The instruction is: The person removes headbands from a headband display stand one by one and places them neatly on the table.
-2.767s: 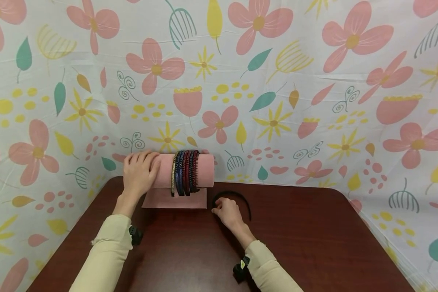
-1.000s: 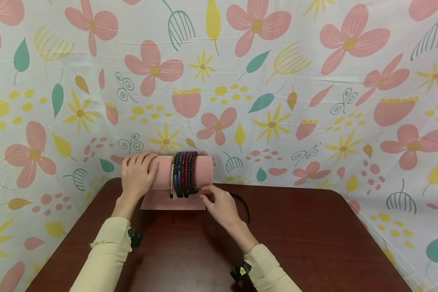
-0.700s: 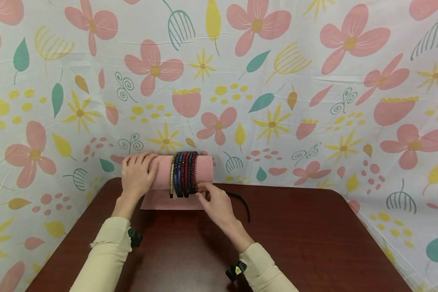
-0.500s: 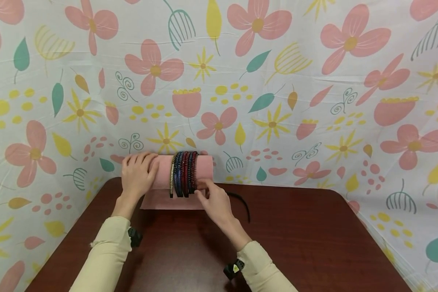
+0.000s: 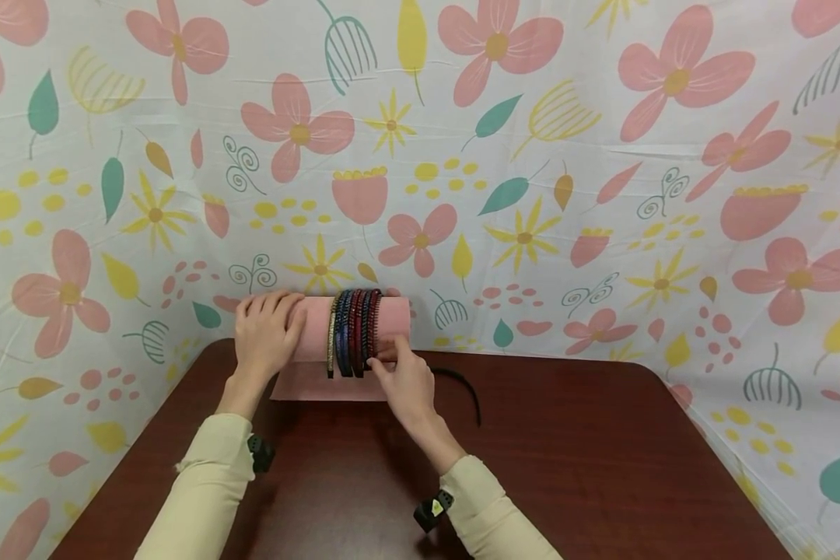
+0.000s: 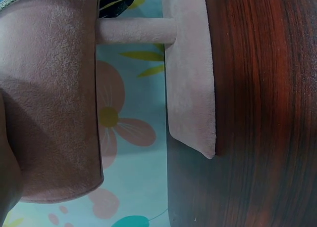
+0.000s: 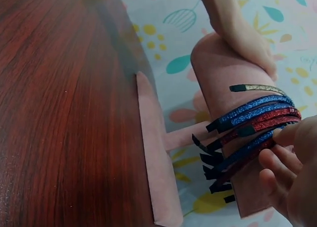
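Note:
A pink velvety headband stand (image 5: 313, 330) with a horizontal roll lies toward the table's back left. Several glittery headbands (image 5: 353, 334) in gold, blue and red hang side by side round its middle. My left hand (image 5: 264, 333) rests over the roll's left end. At the right side of the row, my right hand (image 5: 407, 385) has its thumb on a headband, the other fingers curled. The right wrist view shows that thumb against a blue glittery headband (image 7: 247, 150); the fingers' contact behind it is partly hidden. Loose black headband ends hang below the roll.
A plain black headband (image 5: 470, 391) lies on the dark wood table (image 5: 567, 443) right of the stand, partly hidden behind my right hand. The stand's flat base (image 6: 190, 88) sits on the table. A floral cloth (image 5: 427, 155) hangs behind.
My right hand has left the black headband on the table and moved left and up to the row of headbands. My left hand stays on the roll.

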The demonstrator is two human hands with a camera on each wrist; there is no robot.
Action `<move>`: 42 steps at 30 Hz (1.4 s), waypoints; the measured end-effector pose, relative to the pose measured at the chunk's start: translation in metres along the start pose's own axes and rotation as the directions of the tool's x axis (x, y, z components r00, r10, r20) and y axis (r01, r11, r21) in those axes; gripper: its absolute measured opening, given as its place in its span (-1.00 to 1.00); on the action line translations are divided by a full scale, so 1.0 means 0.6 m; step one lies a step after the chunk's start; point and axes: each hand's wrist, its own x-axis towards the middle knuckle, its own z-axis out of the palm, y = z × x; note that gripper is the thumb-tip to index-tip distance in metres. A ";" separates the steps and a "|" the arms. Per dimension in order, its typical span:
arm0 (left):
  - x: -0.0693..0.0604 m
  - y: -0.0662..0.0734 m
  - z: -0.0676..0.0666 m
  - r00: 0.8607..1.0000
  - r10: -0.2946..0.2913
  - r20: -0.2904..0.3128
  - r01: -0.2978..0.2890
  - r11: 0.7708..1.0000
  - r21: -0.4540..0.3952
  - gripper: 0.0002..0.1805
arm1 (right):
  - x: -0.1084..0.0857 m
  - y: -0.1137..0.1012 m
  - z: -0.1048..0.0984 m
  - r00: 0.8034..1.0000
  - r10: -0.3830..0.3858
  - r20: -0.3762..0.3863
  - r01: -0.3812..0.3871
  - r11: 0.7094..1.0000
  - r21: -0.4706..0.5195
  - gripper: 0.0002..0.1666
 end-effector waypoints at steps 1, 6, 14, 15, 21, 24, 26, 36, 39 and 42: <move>0.000 0.001 0.001 1.000 0.001 -0.003 -0.001 1.000 0.000 -0.60 | 0.000 0.000 0.000 1.000 -0.001 -0.007 0.001 1.000 0.003 -0.66; 0.000 0.004 0.004 1.000 0.001 -0.013 -0.001 1.000 0.001 -0.61 | -0.002 0.001 -0.001 1.000 -0.012 -0.020 0.013 1.000 0.025 -0.71; -0.002 0.002 0.010 0.996 0.028 -0.088 -0.027 1.000 0.012 -0.60 | -0.002 0.006 -0.012 0.996 -0.076 -0.040 0.079 0.994 0.076 -0.74; -0.002 0.001 0.011 0.995 0.029 -0.094 -0.028 1.000 0.012 -0.59 | -0.002 0.007 -0.014 0.995 -0.087 -0.045 0.090 0.993 0.081 -0.74; 0.000 0.000 0.012 0.991 0.037 -0.130 -0.035 0.999 0.022 -0.59 | -0.001 0.017 -0.023 0.995 -0.086 -0.041 0.089 0.993 0.072 -0.75; 0.000 0.000 0.013 0.990 0.039 -0.135 -0.036 0.999 0.022 -0.58 | 0.000 0.020 -0.027 0.995 -0.092 -0.040 0.095 0.992 0.078 -0.75; 0.000 0.000 0.013 0.991 0.036 -0.130 -0.034 0.999 0.018 -0.58 | 0.000 0.023 -0.031 0.995 -0.096 -0.040 0.099 0.992 0.081 -0.76; -0.001 0.001 0.010 0.996 0.020 -0.089 -0.019 1.000 0.009 -0.56 | 0.001 0.042 -0.051 0.992 -0.114 -0.046 0.118 0.987 0.108 -0.76; -0.001 0.000 0.010 0.996 0.021 -0.083 -0.020 1.000 0.010 -0.55 | 0.001 0.050 -0.057 0.992 -0.113 -0.048 0.117 0.988 0.097 -0.76; -0.002 -0.001 0.010 0.996 0.023 -0.090 -0.022 1.000 0.011 -0.55 | 0.000 0.058 -0.066 0.993 -0.102 -0.055 0.106 0.992 0.073 -0.75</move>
